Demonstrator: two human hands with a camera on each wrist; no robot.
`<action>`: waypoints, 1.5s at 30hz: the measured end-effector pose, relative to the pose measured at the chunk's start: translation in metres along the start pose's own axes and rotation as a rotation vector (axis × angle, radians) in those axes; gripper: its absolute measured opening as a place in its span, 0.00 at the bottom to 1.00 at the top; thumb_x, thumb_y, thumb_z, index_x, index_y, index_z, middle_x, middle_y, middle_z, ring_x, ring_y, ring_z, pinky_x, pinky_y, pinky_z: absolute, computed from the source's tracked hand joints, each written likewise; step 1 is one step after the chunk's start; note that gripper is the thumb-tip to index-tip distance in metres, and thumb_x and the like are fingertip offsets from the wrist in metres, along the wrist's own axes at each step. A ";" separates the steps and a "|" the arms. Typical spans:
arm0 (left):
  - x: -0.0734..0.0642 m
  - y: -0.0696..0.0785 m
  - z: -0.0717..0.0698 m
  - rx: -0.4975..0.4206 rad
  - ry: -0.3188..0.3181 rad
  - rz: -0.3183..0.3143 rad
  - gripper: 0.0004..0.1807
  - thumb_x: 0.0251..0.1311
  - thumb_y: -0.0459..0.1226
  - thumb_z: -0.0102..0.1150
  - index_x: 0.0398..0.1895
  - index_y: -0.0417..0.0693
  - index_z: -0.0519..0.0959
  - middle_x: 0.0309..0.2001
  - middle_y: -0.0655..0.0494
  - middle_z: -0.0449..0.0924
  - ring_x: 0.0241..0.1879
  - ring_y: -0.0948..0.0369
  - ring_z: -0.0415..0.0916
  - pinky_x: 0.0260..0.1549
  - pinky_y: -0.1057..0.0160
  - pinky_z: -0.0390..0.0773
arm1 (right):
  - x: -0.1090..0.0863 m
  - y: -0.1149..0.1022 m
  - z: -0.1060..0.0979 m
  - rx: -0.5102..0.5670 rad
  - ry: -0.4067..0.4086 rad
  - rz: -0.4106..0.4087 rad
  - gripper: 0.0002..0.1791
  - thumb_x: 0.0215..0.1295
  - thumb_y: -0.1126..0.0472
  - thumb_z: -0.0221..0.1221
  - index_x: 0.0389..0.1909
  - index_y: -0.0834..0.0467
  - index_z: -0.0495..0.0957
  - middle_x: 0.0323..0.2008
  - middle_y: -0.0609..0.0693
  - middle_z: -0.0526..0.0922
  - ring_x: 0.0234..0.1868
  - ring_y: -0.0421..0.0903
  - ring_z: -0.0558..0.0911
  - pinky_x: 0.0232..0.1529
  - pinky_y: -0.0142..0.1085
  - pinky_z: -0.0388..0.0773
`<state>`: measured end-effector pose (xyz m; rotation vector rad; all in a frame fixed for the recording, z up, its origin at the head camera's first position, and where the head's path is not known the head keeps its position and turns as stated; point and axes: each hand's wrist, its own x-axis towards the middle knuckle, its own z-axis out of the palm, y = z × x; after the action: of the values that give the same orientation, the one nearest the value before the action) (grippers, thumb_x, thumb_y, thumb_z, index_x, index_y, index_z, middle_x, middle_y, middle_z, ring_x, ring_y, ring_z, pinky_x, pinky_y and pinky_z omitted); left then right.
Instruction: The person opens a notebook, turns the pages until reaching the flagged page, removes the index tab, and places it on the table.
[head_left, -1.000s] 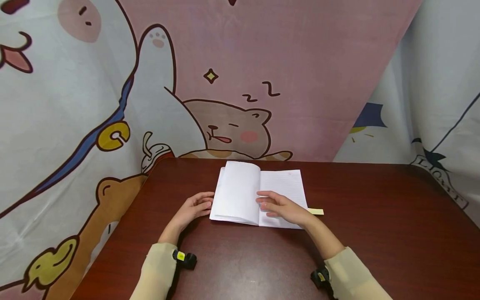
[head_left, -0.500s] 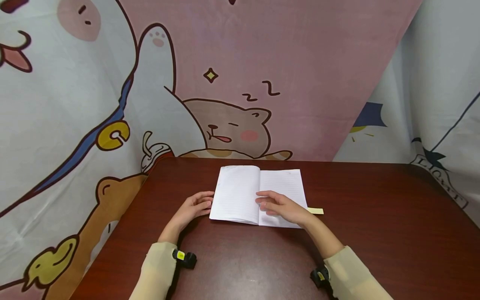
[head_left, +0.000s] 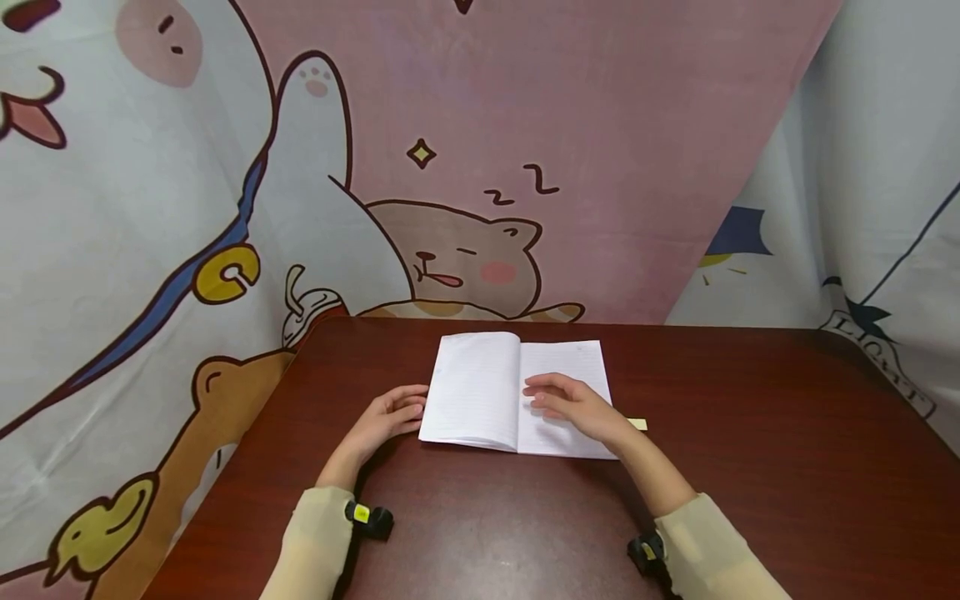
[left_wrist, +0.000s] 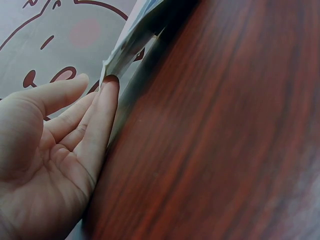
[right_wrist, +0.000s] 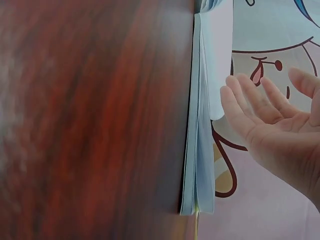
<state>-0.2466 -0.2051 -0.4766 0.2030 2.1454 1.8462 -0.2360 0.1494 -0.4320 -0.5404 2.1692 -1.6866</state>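
Note:
An open notebook with lined white pages lies on the table, its left stack slightly raised. At its left edge is my left hand; in the left wrist view that hand's fingers reach out nearly straight, fingertips at the notebook's edge, thumb apart. Over the right page hovers my right hand, holding nothing. The right wrist view shows the same hand with loosely extended fingers, apart from the notebook. A pale yellow strip sticks out on the notebook's right side, partly hidden by the right wrist.
The dark reddish-brown wooden table spreads around the notebook. Behind it hangs a cloth backdrop with cartoon animals, and more cloth hangs at the left and right. Each wrist wears a black camera strap near the sleeve.
A lifted page on the left has come down flat onto the left stack. My right hand has shifted a little to the right and up; the left hand stays put.

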 end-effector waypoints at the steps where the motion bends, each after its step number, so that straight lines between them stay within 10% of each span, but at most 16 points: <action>1: 0.000 0.000 0.000 -0.001 0.000 0.000 0.27 0.71 0.35 0.56 0.71 0.40 0.66 0.62 0.38 0.73 0.50 0.63 0.80 0.51 0.64 0.83 | -0.001 0.000 -0.001 -0.002 0.004 0.002 0.25 0.76 0.62 0.52 0.67 0.71 0.65 0.64 0.70 0.73 0.65 0.65 0.74 0.65 0.53 0.73; 22: -0.001 0.000 0.001 0.003 -0.001 0.000 0.27 0.71 0.35 0.55 0.71 0.39 0.66 0.62 0.37 0.73 0.51 0.63 0.80 0.50 0.64 0.83 | -0.013 0.004 -0.027 0.000 0.141 -0.022 0.24 0.75 0.63 0.53 0.66 0.72 0.66 0.63 0.71 0.73 0.64 0.66 0.74 0.66 0.55 0.72; 45: -0.001 0.000 0.002 0.010 0.006 -0.001 0.26 0.71 0.34 0.55 0.70 0.40 0.66 0.62 0.37 0.73 0.51 0.62 0.80 0.50 0.65 0.83 | -0.028 0.012 -0.050 -0.029 0.261 0.005 0.24 0.75 0.62 0.52 0.65 0.72 0.65 0.63 0.73 0.72 0.54 0.37 0.81 0.64 0.56 0.73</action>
<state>-0.2446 -0.2033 -0.4762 0.1986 2.1591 1.8381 -0.2374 0.2080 -0.4303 -0.3377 2.3742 -1.8123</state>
